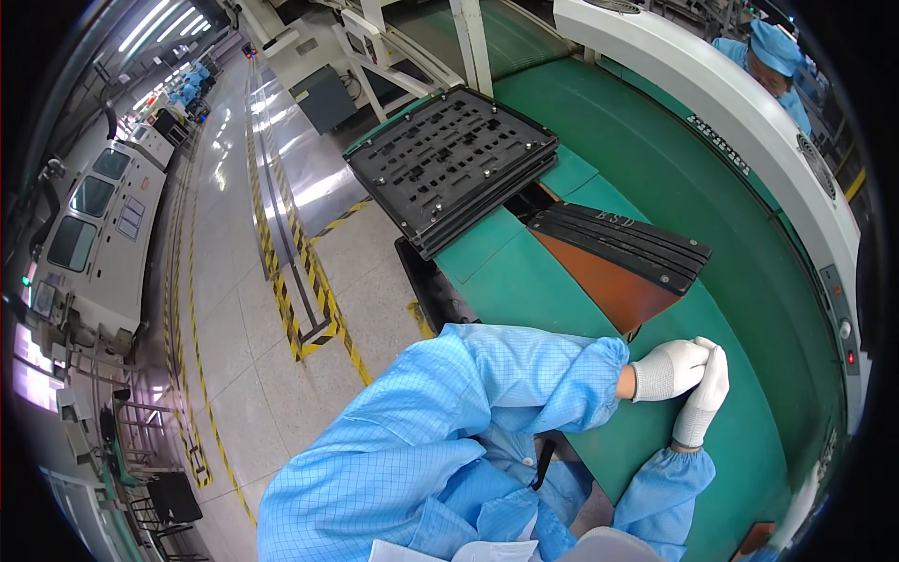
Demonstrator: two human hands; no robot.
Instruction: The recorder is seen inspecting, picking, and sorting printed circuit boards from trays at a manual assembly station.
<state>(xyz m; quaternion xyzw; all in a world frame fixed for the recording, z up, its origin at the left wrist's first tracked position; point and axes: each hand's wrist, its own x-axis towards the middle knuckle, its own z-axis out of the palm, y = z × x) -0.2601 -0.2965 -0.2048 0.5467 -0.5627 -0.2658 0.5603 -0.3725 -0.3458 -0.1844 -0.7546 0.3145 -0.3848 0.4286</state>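
Head view shows, nearest to the camera, two forearms in light blue sleeves [487, 393] that come up from the lower edge. Both hands wear white knit gloves and they meet above the green belt [749, 281]. The left hand [667, 369] reaches in from the left with its fingers curled narrow, and its fingertips touch the right hand [704, 393]. The right hand stands almost upright, fingers close together and bent over the left fingertips. It seems that one hand pulls at the glove of the other, but the view is small here and I cannot tell if something thin is held between them.

Just beyond the hands a dark flat carrier plate [626, 245] lies on the belt, with a brown board [609, 281] under it. The long axis of the plate runs from upper left to lower right, and the brown board narrows to a corner that points toward the hands. The plate is near the hands but apart from them.

Farther on, a stack of black perforated trays [449, 164] rests at the belt edge, tilted, its long side going also from lower left to upper right. Behind the belt runs a white machine housing [749, 140]. At the far top right a person in a blue cap [773, 47] is bent over it. On the left, the grey floor carries yellow and black stripes [290, 281].
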